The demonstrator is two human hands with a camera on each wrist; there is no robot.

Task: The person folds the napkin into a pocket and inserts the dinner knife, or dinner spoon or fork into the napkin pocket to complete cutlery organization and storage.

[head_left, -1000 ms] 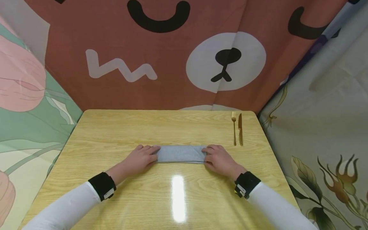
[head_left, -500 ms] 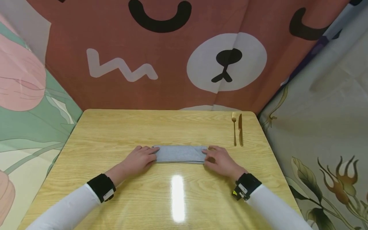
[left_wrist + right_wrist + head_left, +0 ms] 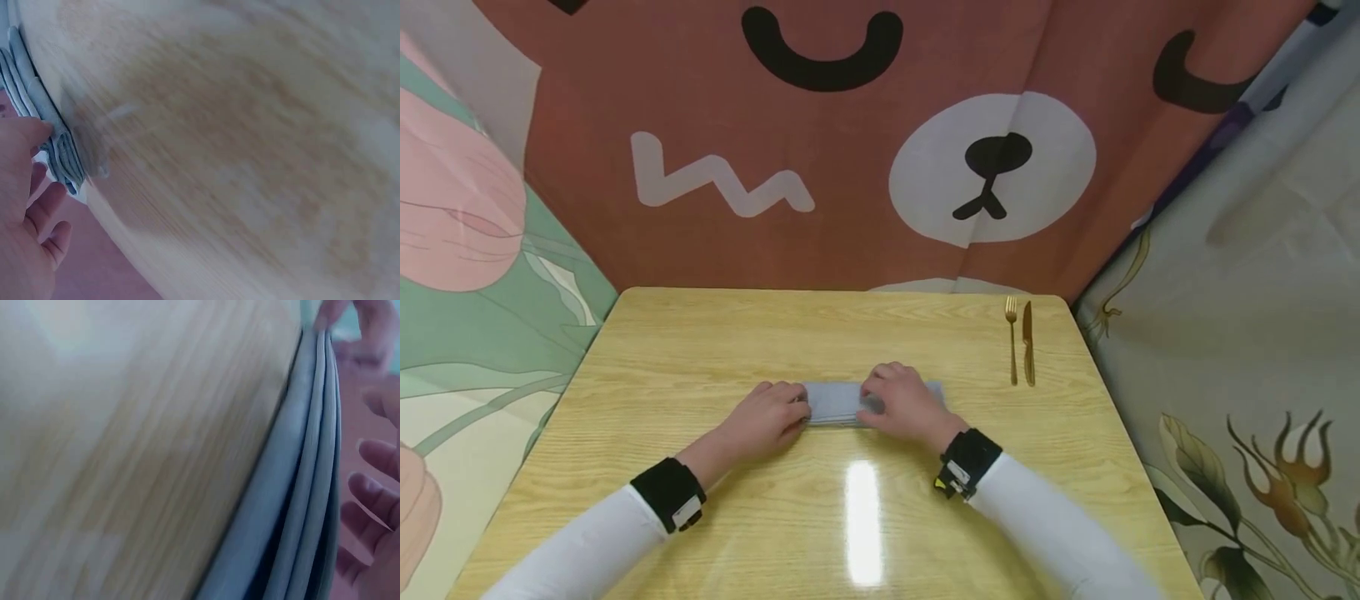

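Note:
A light blue-grey cloth (image 3: 833, 402), folded into a narrow strip, lies flat across the middle of the table. My left hand (image 3: 766, 421) holds its left end; the left wrist view has the thumb on the stacked folds (image 3: 56, 140). Over the right half is my right hand (image 3: 906, 406), fingers loosely bent, covering part of the strip while its right end shows beyond. In the right wrist view these fingers (image 3: 375, 500) are spread beside the layered edge (image 3: 312, 456) without gripping it, and the left hand (image 3: 369, 331) pinches the far end.
A gold fork (image 3: 1012, 337) and a gold knife (image 3: 1028, 342) lie side by side near the back right of the wooden table (image 3: 715, 333). Behind it hangs a brown bear-print curtain (image 3: 820, 167), with patterned cloths at both sides.
My right hand has left the cloth's right end and moved left over the strip. The left hand stays at the left end. The cloth has barely moved.

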